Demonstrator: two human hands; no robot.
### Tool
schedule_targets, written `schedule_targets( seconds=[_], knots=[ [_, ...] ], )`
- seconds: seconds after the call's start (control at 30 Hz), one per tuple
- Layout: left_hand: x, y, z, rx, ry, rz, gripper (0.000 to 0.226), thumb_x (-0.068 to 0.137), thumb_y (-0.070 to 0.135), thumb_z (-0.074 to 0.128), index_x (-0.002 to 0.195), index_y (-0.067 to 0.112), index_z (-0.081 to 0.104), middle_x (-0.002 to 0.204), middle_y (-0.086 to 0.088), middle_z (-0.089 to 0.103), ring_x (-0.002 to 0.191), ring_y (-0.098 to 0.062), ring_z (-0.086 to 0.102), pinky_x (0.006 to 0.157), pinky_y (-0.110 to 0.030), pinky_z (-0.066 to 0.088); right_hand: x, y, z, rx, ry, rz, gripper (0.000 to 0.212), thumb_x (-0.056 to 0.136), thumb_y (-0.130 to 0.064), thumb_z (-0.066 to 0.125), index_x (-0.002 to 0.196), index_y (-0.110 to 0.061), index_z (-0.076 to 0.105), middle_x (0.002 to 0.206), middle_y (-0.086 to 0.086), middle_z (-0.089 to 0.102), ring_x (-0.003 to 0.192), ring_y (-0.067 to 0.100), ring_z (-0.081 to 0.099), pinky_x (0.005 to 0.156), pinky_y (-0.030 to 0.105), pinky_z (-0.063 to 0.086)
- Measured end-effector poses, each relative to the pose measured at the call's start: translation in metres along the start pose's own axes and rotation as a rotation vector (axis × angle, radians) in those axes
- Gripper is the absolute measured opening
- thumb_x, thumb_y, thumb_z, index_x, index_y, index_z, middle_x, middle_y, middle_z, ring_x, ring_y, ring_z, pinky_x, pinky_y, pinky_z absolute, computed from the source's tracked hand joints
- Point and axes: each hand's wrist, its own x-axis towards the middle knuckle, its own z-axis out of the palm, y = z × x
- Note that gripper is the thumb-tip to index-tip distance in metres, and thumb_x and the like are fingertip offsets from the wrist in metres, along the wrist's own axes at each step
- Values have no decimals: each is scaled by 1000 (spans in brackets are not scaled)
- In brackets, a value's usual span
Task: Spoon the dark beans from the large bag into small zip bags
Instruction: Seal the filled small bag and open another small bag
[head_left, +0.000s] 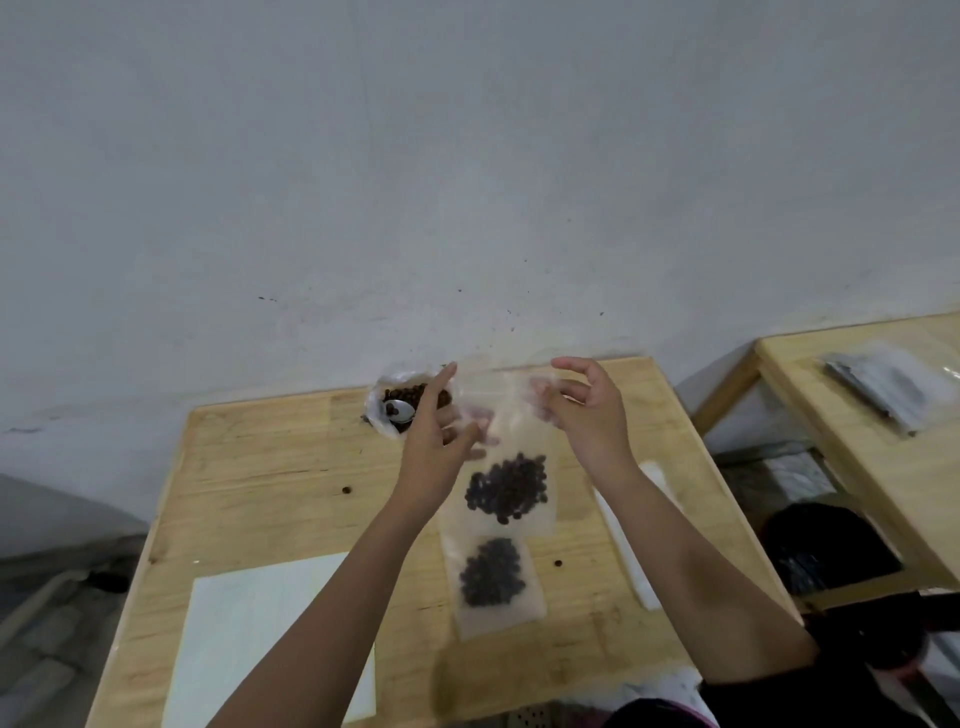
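Note:
I hold a small clear zip bag (511, 467) upright above the wooden table (270, 467), with dark beans gathered at its bottom. My left hand (441, 426) pinches the bag's top left edge, and my right hand (587, 410) pinches its top right edge, index finger raised. A second small zip bag (493, 577) with beans lies flat on the table below. The large bag of beans (405, 402) stands open at the far edge, a metal spoon (399, 411) resting inside it.
Two loose beans (346, 490) (558, 563) lie on the tabletop. A white sheet (260, 639) covers the near left. A strip of empty bags (628, 540) lies at the right. A second table (857, 415) at the right carries a packet (893, 389). A wall stands close behind.

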Motion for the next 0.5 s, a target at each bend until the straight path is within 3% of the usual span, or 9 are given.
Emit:
schedule_targets(
  seconds=[0.1, 0.3, 0.4, 0.5],
  knots=[
    [-5, -22, -2, -86, 117, -83, 56, 88, 1, 60, 135, 25, 40, 83, -2, 65, 73, -14, 68, 61, -28, 57, -12, 31, 6, -110, 8, 56, 36, 82, -14, 70, 110, -27, 52, 104, 3, 60, 90, 19, 64, 71, 34, 58],
    [-33, -84, -9, 121, 162, -259, 51, 88, 9, 62, 135, 21, 45, 89, -6, 67, 68, -14, 68, 70, -43, 58, -37, 100, 10, -283, 9, 178, 39, 78, -14, 75, 104, -22, 47, 96, -5, 57, 93, 23, 63, 76, 47, 57],
    [-44, -101, -9, 203, 171, -291, 56, 89, 6, 60, 138, 23, 40, 97, -4, 65, 72, -11, 66, 71, -40, 56, -40, 117, 13, -360, 7, 164, 32, 78, -15, 75, 101, -20, 52, 91, -8, 57, 92, 19, 62, 78, 42, 56],
    [-46, -112, -10, 253, 162, -296, 63, 88, 4, 60, 143, 20, 33, 102, -7, 61, 76, -18, 63, 68, -25, 52, -35, 126, 17, -437, -16, 131, 29, 80, -15, 73, 103, -18, 55, 93, -5, 59, 89, 15, 61, 75, 28, 55]
  ],
)
